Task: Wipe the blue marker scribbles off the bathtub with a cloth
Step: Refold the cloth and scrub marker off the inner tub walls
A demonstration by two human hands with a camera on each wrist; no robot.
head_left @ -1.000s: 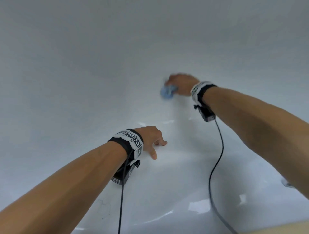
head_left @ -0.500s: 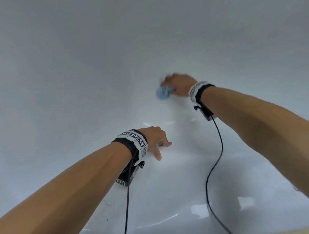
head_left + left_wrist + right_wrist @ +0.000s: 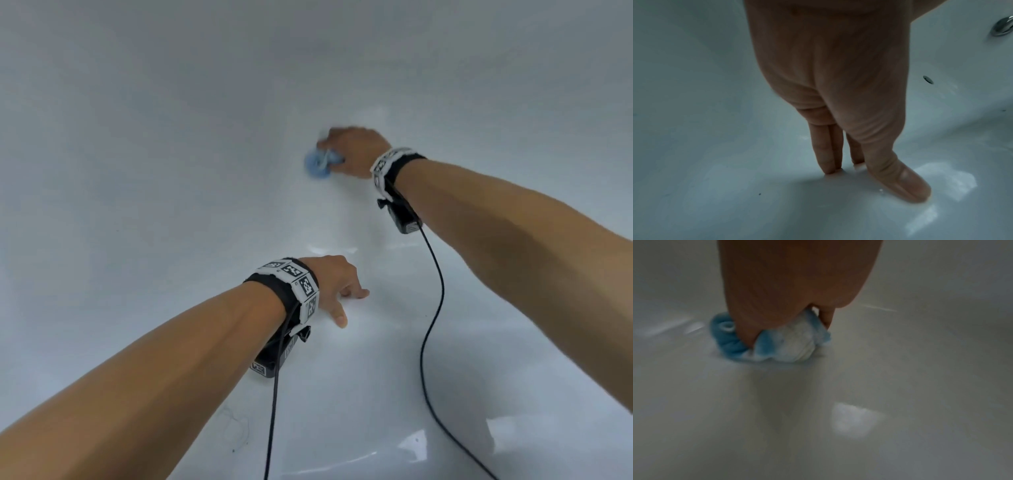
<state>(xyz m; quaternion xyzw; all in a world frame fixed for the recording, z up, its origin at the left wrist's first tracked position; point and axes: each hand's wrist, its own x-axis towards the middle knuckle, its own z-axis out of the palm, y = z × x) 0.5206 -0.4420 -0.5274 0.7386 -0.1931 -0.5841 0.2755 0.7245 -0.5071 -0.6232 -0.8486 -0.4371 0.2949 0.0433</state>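
Blue marker scribbles are not visible around the bunched blue-and-white cloth [image 3: 774,344], which the right hand [image 3: 356,150] grips in curled fingers and presses against the white glossy bathtub wall [image 3: 171,171]. Step in hand, as judged: scrubbing; blur suggests rubbing. A faint scrawl [image 3: 236,428] low on the tub floor near the left forearm may call for the next pass. The left hand [image 3: 335,284] holds nothing, its straight fingertips [image 3: 828,162] braced on the tub floor. A chrome round fitting [image 3: 1002,29] sits on the far wall.
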